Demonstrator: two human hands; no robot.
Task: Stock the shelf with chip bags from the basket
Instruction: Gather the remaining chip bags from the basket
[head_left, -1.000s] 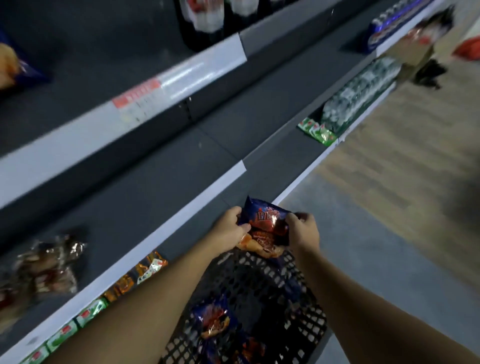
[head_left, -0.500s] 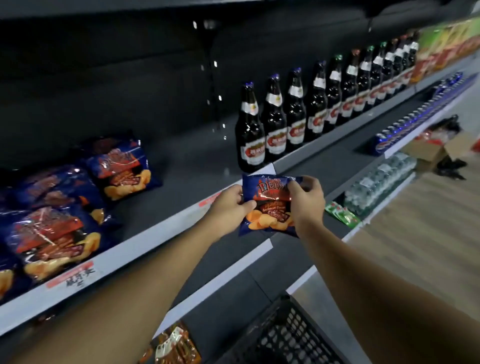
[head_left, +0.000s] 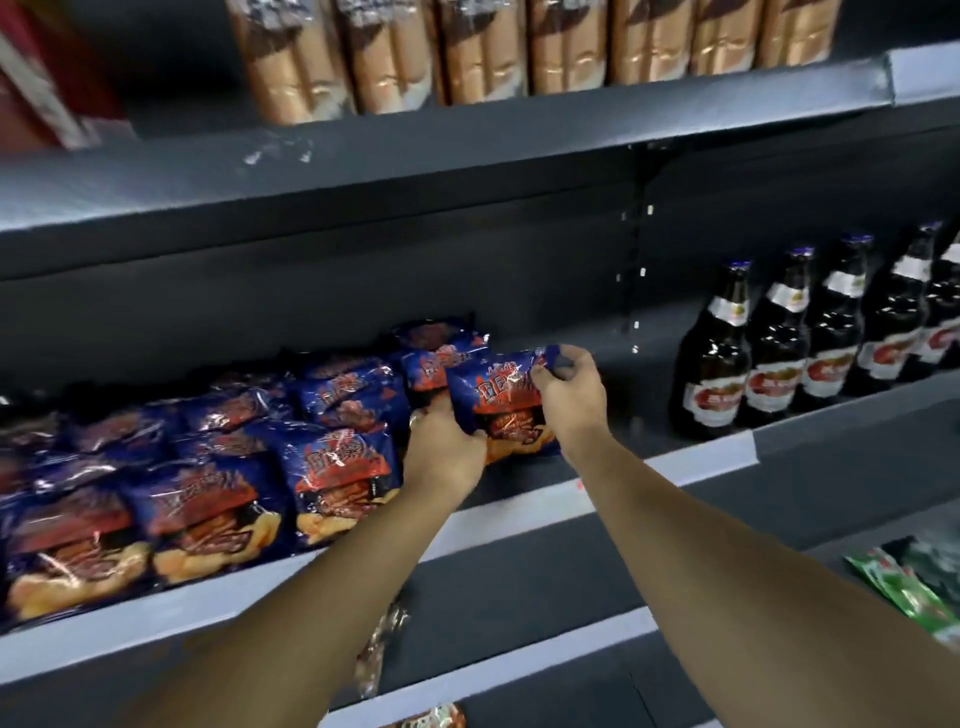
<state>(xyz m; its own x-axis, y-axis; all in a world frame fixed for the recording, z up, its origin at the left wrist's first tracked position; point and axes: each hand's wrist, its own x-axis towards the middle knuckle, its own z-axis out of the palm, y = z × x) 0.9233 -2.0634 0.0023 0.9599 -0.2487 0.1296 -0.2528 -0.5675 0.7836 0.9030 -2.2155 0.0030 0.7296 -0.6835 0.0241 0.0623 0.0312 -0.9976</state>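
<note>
Dark grey store shelving fills the view, each tier edged with a pale price strip, and the middle shelf (head_left: 613, 467) carries the work. Rows of blue chip bags (head_left: 208, 499) with orange and red print lie packed together along its left part, several deep toward the back panel. At the right end of those rows, both hands hold one more chip bag (head_left: 498, 400), which stands nearly upright with its lower edge down at the shelf surface, just beside the neighbouring bags and touching the one behind it on the left.

The left hand (head_left: 441, 452) is curled around the bag's lower left corner, fingers wrapped behind it and the thumb across the front. The right hand (head_left: 571, 389) pinches the bag's top right edge between thumb and forefingers, with the remaining fingers bent loosely behind. Both bare forearms reach up from the bottom of the view.

To the right of the held bag the shelf is bare for a stretch, then a line of dark brown bottles (head_left: 769, 358) with red and white labels stands along the front edge. On the tier above, tan wrapped packs (head_left: 467, 47) stand side by side, with a red item at the far left that is too blurred to tell. Lower right, green packets (head_left: 893, 582) lie on the next tier down. No basket shows in this view
</note>
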